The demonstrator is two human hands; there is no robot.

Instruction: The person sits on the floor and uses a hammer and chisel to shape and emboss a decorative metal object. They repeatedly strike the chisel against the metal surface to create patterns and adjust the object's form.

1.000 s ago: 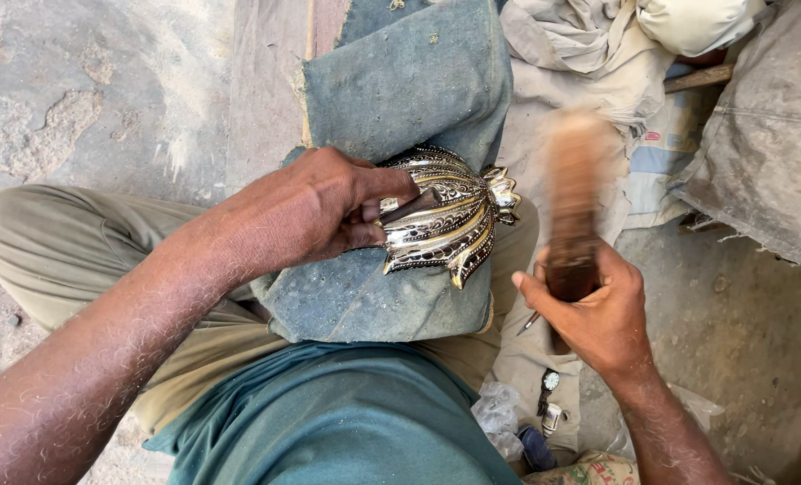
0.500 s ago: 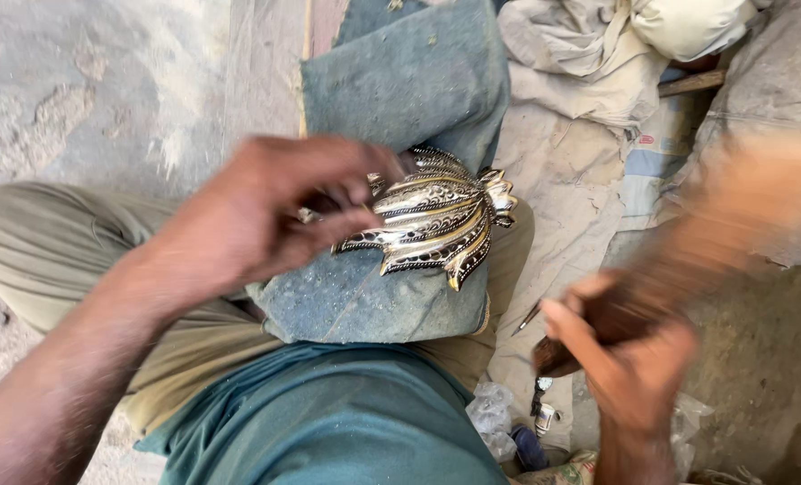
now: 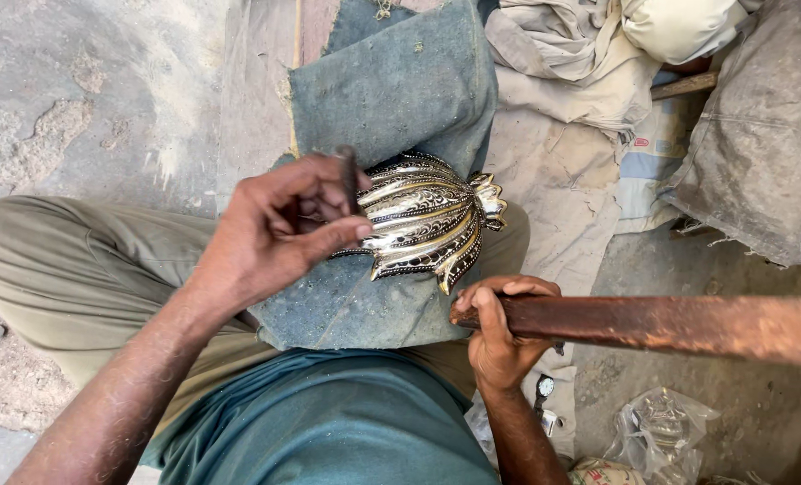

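Half a second on, the right hand (image 3: 499, 328) has swung its long reddish-brown wooden stick (image 3: 670, 325) down from a raised blur to lie almost level, pointing out to the right, while the left hand (image 3: 270, 235) has drawn its fingers in around a short dark metal punch (image 3: 347, 178). The punch is pinched upright between thumb and fingers, its lower end hidden behind them, close to the near edge of the ribbed silver-and-gold ornamental metal shell (image 3: 427, 222). That shell rests on a worn blue-grey denim pad (image 3: 391, 99) laid over the person's lap, its crown-like tip pointing right. The right hand is wrapped fully around the stick's near end. Judged from this pose, the risks are plain — a blow landing off the small head of the punch could catch the left thumb, or skid and scar the patterned ribs. The shell sits loose on soft cloth, unclamped, so a glancing strike might tip it off the knee — towards the grey sacking (image 3: 760, 153) and the clear plastic bag (image 3: 661, 431) on the dusty ground
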